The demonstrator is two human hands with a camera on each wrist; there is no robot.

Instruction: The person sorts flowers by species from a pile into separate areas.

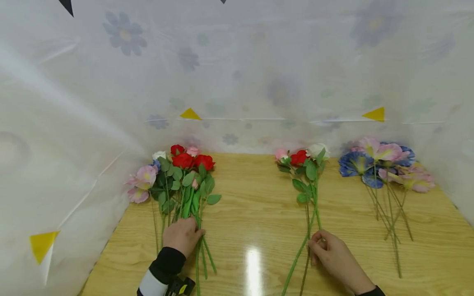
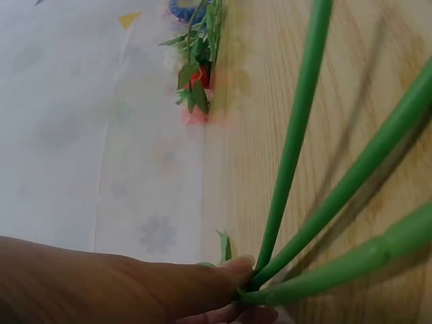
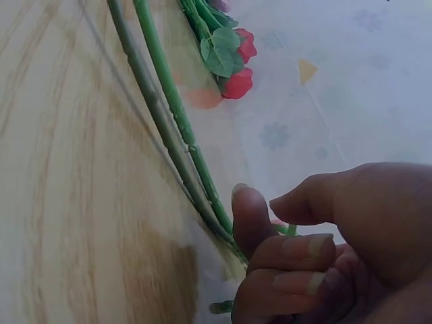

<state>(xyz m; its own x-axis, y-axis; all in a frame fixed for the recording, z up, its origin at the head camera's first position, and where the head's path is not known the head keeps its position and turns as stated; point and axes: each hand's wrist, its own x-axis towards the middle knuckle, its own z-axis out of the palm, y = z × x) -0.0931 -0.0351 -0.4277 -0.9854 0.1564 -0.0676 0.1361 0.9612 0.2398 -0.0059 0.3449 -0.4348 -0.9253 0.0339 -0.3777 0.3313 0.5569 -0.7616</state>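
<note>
My left hand (image 1: 182,236) pinches a bunch of green rose stems (image 2: 297,142) between thumb and fingers. Above it lie red roses (image 1: 183,160), a pink rose (image 1: 193,151) and leaves; the cut ends fan out below the hand. On the right, my right hand (image 1: 333,253) has its fingers curled around a green rose stem, whose cut end (image 3: 220,307) pokes out past them in the right wrist view. That stem leads up toward a white rose (image 1: 317,151), a red rose (image 1: 299,158) and a pink rose (image 1: 281,154). Two longer stems (image 3: 169,128) lie beside the fingers.
Blue and pink flowers (image 1: 385,160) on thin crossed stems lie at the far right of the wooden table (image 1: 244,213). Pink-yellow flowers (image 1: 142,181) and a small white rose (image 1: 159,155) lie at the left. A patterned plastic sheet (image 1: 237,74) rises behind and along both sides.
</note>
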